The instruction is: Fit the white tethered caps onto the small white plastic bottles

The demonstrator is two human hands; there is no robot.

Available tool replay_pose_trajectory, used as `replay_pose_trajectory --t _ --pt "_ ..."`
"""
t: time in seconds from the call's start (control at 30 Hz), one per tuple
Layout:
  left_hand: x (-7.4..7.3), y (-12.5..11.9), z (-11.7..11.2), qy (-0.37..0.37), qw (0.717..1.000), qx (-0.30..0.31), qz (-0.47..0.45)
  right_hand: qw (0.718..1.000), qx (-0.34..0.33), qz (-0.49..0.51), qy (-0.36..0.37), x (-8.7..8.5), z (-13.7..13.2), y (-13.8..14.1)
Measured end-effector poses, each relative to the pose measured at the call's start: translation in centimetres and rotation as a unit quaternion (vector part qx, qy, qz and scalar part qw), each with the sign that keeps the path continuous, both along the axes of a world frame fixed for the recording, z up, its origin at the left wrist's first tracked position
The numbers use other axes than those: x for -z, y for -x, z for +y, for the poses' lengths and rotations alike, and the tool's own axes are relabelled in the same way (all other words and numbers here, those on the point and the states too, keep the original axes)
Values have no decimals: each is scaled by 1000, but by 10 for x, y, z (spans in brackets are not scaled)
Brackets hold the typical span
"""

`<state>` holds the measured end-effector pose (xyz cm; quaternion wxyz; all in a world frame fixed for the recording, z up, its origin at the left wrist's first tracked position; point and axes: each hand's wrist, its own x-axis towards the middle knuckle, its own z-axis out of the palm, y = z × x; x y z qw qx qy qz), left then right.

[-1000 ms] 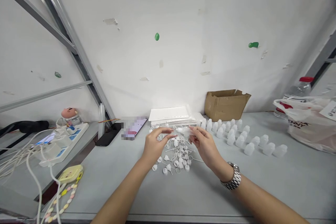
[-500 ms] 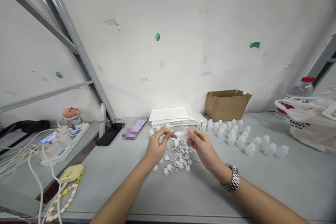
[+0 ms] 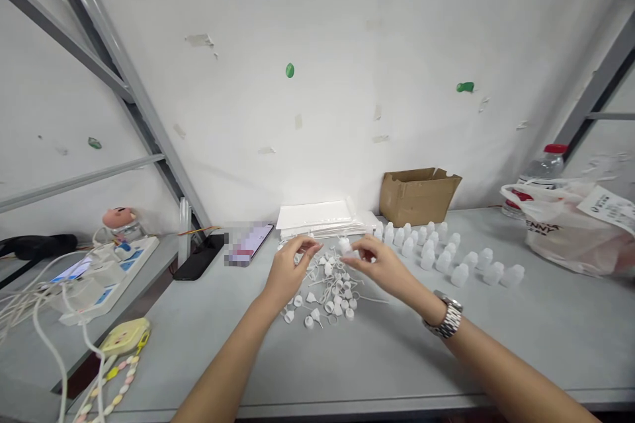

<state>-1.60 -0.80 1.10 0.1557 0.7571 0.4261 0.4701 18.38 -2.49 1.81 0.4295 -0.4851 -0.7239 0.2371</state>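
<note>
My right hand (image 3: 380, 263) has its thumb and fingertips at a small translucent white plastic bottle (image 3: 344, 246) with a white top, over the far side of a pile of caps. The fingers partly cover the bottle. To its left, my left hand (image 3: 288, 269) is apart from the bottle, fingers curved and a gap between thumb and index finger, with nothing visible in them. Below both hands lies the loose pile of white caps (image 3: 337, 304), some with thin strap loops and one with a needle tip. Several similar bottles (image 3: 427, 258) stand in rows on the right.
Behind the hands lie flat white packs (image 3: 317, 217) and an open cardboard box (image 3: 419, 198). A plastic bag (image 3: 570, 231) and a water bottle (image 3: 546, 165) stand at right. Phones (image 3: 198, 258), a power strip (image 3: 116, 284) with cables and a yellow case (image 3: 124, 337) are at left.
My left fingers have come away from the bottle and moved left. The bottle, held level between both hands before, is now more upright at my right hand. The view has shifted slightly right.
</note>
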Motion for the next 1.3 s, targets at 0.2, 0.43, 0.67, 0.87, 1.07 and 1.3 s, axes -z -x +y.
replay_pose_trajectory --t 0.2,0.43,0.67,0.87,1.07,1.3 --pt "24 -2 6 -10 983 -49 176 980 182 -76 25 11 4 -55" --pt "34 -5 7 -14 978 -52 201 965 172 -177 94 50 11 -63" --pt "21 -3 6 94 969 -86 214 963 159 -179 122 49 17 -65" --pt "14 -2 4 136 965 -86 208 931 275 -236 54 26 9 -94" --pt "13 -1 6 192 961 -42 194 822 288 -487 -59 18 25 -95" --pt "15 -5 3 215 957 -5 197 817 252 -516 -45 34 35 -94"
